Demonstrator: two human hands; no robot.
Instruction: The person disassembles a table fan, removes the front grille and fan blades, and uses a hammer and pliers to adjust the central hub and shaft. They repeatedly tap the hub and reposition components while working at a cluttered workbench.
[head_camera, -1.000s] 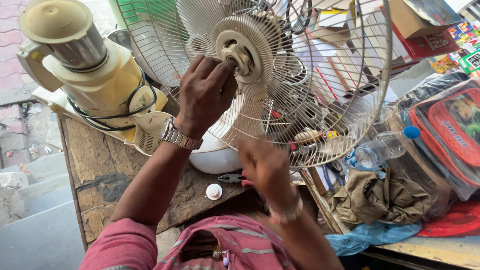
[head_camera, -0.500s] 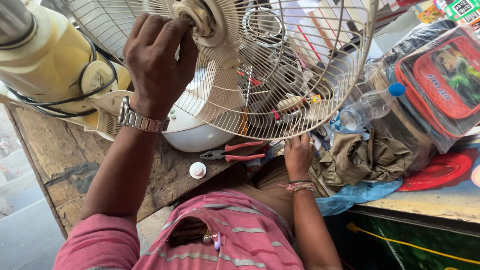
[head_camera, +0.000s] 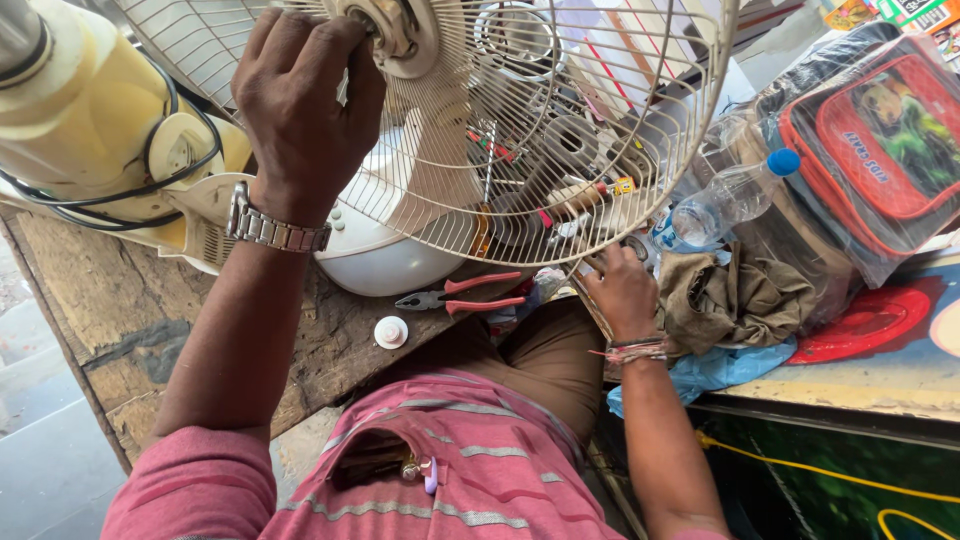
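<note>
My left hand, with a metal watch on the wrist, grips the hub of a cream fan's wire grille at the top of the view. The fan's round white base rests on a worn wooden bench. My right hand reaches down under the lower rim of the grille, among small parts beside a crumpled brown cloth; whether its fingers hold anything is hidden. Red-handled pliers and a small white cap lie on the bench between my arms.
A cream fan motor body with a black cord stands at the left. A clear plastic bottle with a blue cap and a wrapped red bag lie at the right. A red disc sits near a blue plastic bag.
My right hand has dropped from the front of the grille down to the clutter below its rim. My left hand stays on the hub. The view has shifted closer and lower.
</note>
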